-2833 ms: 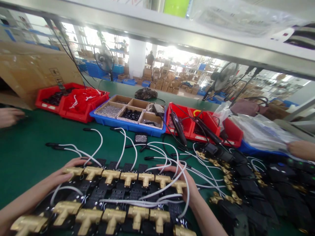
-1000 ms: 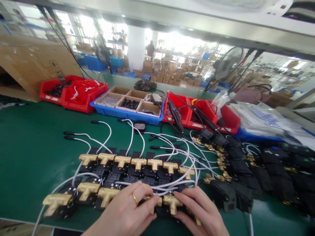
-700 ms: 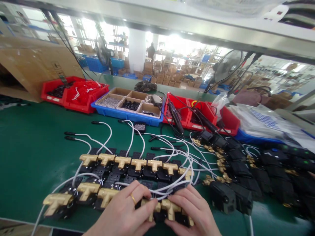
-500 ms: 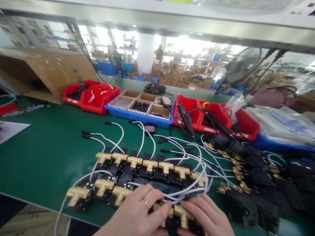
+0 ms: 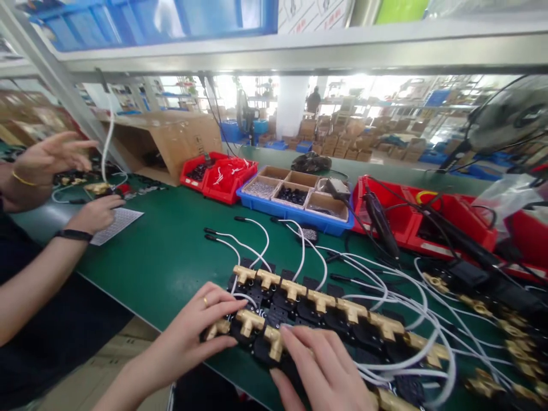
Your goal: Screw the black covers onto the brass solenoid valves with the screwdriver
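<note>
Two rows of brass tee valves [image 5: 321, 299] on black housings stand on the green bench, with white cables running from them. My left hand [image 5: 203, 322] is curled around the leftmost valve [image 5: 219, 329] of the front row, thumb in front and fingers behind. My right hand [image 5: 325, 365] grips farther right along that row, its fingers and thumb spanning a unit just beside the third brass tee [image 5: 275, 342]. The hand covers most of what it holds. White cables [image 5: 422, 362] with black tips loop behind and to the right.
A co-worker's hands [image 5: 92, 217] are at the left, near a printed sheet [image 5: 117, 224]. Behind the valves stand red bins [image 5: 229, 191], a blue divided tray [image 5: 295, 216] and a corded black screwdriver [image 5: 381, 225]. More brass-fitted units [image 5: 483, 383] lie at the right.
The view has swung left, bringing the co-worker into sight. My left hand has moved from the row's right part to its left end; my right hand has also shifted left along it.
</note>
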The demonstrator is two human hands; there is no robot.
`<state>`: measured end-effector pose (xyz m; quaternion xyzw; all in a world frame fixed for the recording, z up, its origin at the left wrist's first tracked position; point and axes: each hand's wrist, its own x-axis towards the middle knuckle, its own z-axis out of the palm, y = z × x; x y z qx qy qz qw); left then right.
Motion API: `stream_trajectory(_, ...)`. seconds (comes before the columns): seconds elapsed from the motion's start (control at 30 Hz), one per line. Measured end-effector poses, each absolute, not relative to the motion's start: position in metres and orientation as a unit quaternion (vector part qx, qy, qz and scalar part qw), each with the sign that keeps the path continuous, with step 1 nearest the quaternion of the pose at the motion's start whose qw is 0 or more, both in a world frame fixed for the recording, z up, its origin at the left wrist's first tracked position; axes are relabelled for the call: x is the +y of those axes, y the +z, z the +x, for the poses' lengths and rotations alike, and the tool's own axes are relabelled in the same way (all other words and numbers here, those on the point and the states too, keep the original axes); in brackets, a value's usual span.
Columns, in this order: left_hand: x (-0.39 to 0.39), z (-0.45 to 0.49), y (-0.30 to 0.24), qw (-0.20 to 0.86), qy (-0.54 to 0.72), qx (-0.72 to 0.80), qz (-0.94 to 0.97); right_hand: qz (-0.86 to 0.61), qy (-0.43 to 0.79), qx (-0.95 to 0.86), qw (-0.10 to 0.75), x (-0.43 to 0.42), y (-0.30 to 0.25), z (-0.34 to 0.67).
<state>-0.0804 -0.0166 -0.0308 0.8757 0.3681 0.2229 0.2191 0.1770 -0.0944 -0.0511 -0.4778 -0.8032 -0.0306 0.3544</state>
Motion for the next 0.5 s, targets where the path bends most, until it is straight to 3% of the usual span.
stream_trajectory(0.17, -0.009, -0.070, -0.037, 0.285, 0.232, 0.339, 0.866, -0.506, -0.008, -0.809, 0.298, -0.059, -0.045, 0.133)
stream_trajectory(0.3, -0.003, -0.073, -0.044, 0.328, 0.233, 0.305, 0.863, -0.488, 0.015, -0.818, 0.303, -0.059, -0.050, 0.137)
stream_trajectory(0.5, 0.003, -0.065, -0.051, 0.285, 0.297, 0.282, 0.867, -0.463, 0.015, -0.831, 0.307, -0.057, -0.048, 0.143)
